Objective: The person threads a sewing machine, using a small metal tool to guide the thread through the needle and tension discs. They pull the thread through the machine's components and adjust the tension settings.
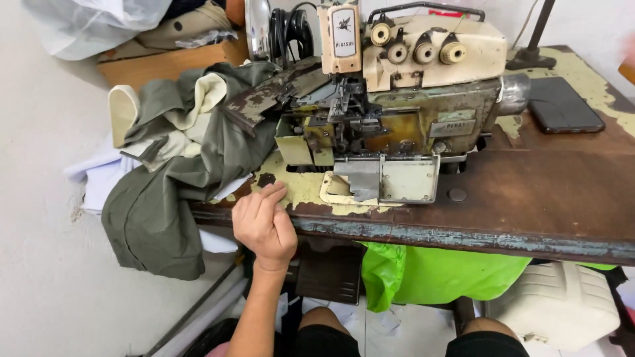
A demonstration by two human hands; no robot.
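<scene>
The left hand (263, 223) rests on the table (529, 198) edge, fingers curled, holding nothing. The green cloth (178, 178) lies just left. No right hand shows.

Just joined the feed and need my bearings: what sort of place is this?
Most likely a small sewing or tailoring workshop. A worn overlock sewing machine sits on a chipped wooden table, olive-green garments lie piled at its left, and the left hand rests on the table edge.
</scene>
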